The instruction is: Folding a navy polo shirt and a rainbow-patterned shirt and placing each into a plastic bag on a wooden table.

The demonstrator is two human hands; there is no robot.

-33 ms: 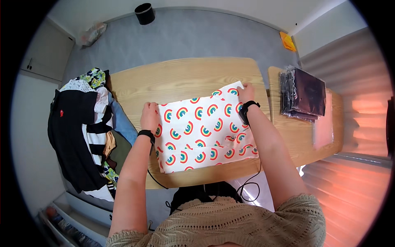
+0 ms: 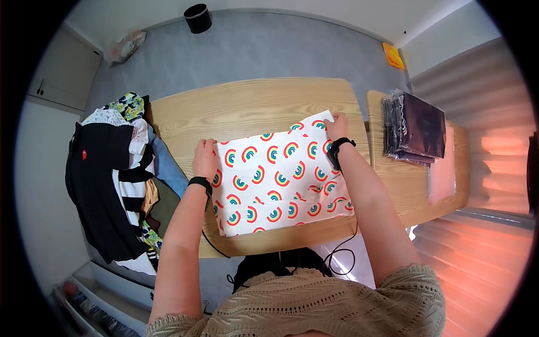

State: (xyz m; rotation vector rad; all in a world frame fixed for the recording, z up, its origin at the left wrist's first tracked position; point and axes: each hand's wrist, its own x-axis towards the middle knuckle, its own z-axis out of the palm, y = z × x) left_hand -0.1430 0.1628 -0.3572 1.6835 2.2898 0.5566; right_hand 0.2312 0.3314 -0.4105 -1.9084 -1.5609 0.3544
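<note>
Since the rainbow-print cloth (image 2: 281,165) lies spread across the counter (image 2: 241,106), the left hand (image 2: 205,160) and right hand (image 2: 337,127) probably rest at its far corners to keep it flat; both are partly curled, though whether they pinch or merely press, I cannot tell. Its near edge runs close to the counter's front edge, more room opens beyond its far side, and the clothes pile (image 2: 104,180) bounds the left.

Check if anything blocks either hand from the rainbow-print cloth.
Nothing visible does: left hand and right hand both touch the rainbow-print cloth at its far corners. The clothes pile lies off left, the bagged stack off right.
</note>
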